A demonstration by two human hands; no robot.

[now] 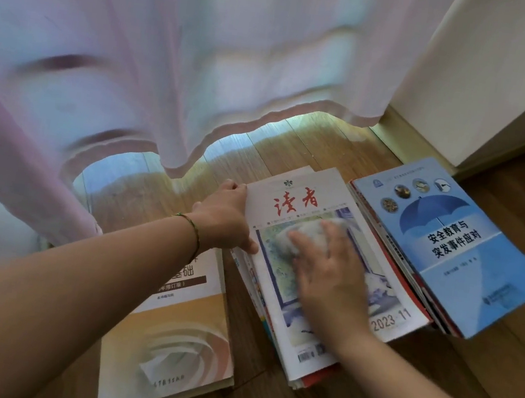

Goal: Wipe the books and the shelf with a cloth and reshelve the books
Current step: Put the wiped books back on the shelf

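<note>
Right hand (328,273) flat, pressing white cloth (303,233) onto magazine (304,197); left hand (225,217) gripping the magazine's edge on floor (327,140).

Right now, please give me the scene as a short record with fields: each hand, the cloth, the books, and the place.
left hand: left hand holds the left edge of the magazine
right hand: right hand presses the cloth flat on the magazine cover
cloth: white, bunched, under the fingers
books: magazine tops the middle stack; blue book tops the right stack; beige book lies left
place: wooden floor, below a pale curtain
</note>
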